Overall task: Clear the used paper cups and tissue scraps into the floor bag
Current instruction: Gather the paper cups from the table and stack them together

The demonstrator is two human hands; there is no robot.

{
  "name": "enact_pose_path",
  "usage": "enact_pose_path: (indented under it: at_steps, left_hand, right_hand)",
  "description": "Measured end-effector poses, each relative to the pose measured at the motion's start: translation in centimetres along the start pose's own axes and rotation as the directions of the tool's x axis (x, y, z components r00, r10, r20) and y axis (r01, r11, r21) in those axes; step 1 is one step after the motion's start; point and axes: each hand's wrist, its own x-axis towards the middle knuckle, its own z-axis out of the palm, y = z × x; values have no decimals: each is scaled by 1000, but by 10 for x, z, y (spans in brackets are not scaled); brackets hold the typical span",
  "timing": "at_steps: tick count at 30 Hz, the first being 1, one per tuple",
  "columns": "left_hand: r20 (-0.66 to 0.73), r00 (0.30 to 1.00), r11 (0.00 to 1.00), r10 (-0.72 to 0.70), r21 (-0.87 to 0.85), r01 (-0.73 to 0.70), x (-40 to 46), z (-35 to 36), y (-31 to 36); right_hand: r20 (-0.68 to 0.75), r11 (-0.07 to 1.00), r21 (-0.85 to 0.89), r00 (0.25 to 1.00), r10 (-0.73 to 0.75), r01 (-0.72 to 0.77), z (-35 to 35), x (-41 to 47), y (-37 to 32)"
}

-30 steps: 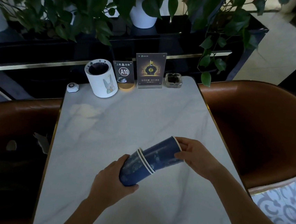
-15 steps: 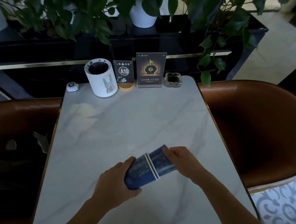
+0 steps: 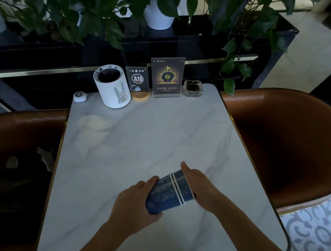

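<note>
Firmly, both hands' grip (nested) on cups (image 3: pixel 169 192)

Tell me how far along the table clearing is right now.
Done: the blue paper cups are off the marble table and nested in one stack, and no tissue scraps show on it. In hand: the left hand grips the stack's base while the right hand covers its mouth. Left: dropping the stack into the floor bag, which is not in view.

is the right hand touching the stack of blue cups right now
Touching. The head view shows the right hand pressed over the rim end of the blue cups, with no gap, while the left hand grips the base.
</note>
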Motion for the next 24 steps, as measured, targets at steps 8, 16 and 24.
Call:
enact_pose_path:
  at_steps: [8, 16, 24]
  left_hand:
    - [-13, 1000, 999, -3, -34, 2, 0, 3, 7]
    - [-47, 998, 999, -38, -25, 37, -2, 3, 14]
    - [-29, 995, 994, -95, -53, 93, -13, 0, 12]
  right_hand:
    - [-3, 999, 33, 1000, 6, -6, 11, -4, 4]
    - [-164, 994, -8, 980, -109, 110, 25, -15, 5]
    - [-269, 826, -349, 797, -541, 443, 28, -28, 24]
